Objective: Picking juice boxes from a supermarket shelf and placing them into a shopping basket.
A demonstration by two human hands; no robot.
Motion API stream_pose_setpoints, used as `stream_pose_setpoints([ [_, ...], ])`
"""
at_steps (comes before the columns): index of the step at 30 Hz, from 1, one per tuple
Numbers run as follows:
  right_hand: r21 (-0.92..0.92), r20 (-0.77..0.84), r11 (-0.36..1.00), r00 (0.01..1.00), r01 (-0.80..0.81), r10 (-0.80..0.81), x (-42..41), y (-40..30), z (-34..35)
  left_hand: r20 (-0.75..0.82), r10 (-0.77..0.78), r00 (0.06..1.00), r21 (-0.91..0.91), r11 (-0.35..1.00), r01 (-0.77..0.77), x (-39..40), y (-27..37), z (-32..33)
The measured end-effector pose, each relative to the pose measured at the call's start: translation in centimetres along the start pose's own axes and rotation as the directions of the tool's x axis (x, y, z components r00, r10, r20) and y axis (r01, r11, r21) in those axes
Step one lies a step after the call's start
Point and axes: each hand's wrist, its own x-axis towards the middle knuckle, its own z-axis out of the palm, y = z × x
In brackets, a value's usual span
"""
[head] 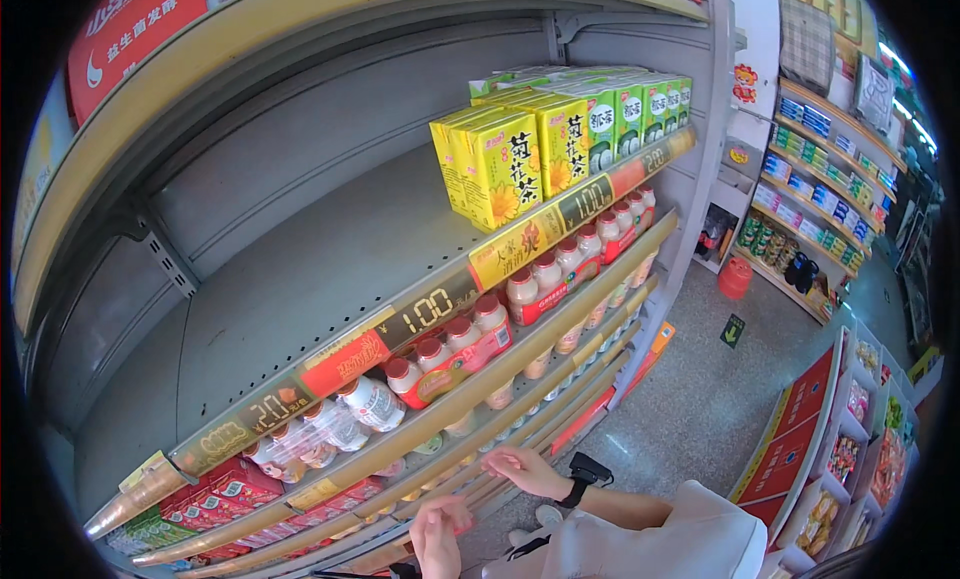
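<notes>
My left hand (437,535) is raised at the bottom centre, its fingers loosely bent, in front of the lower shelves. To its right is my right hand (525,470), with a black strap on the wrist; its fingers are half curled and nothing shows in them. The two hands are apart. Above them, yellow drink cartons (499,170) and green drink cartons (634,110) stand at the right end of a grey metal shelf (300,256). Red-capped drink bottles (461,339) in wrapped packs line the shelf below, with white bottles (371,403) to their left.
Price strips (427,309) run along the shelf edge. A grey upright (694,144) bounds the shelving on the right. Beyond it are a speckled floor (690,384), a red container (736,277), stocked wall shelves (817,181) and a red-fronted display with sweet bins (795,429).
</notes>
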Motion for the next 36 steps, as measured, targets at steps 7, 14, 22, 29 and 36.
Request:
stream_pose_setpoints([
  [7,0.190,-0.156,0.982,0.988,0.014,0.016,-3.1,-2.3,1.0,0.033,-0.155,0.987,0.101,0.983,0.151,-0.2,-0.8,-0.7],
  [14,0.162,-0.174,0.987,0.984,-0.006,0.035,-5.7,-5.2,-1.8,0.172,-0.081,0.982,0.148,0.987,0.055,1.6,-0.3,-0.1],
  [22,-0.115,-0.098,0.991,0.992,0.072,-0.083,-4.1,-12.1,-6.2,0.386,0.017,0.923,0.382,0.907,-0.176,3.0,0.8,3.7],
  [29,-0.234,0.135,0.954,0.978,0.189,-0.161,-4.0,-16.2,-10.0,0.363,0.125,0.923,0.373,0.889,-0.267,4.9,-0.9,9.3],
  [36,-0.291,0.358,0.901,0.910,0.322,-0.210,-4.0,-18.8,-15.3,0.314,0.208,0.926,0.387,0.863,-0.325,6.6,-2.1,14.9],
])
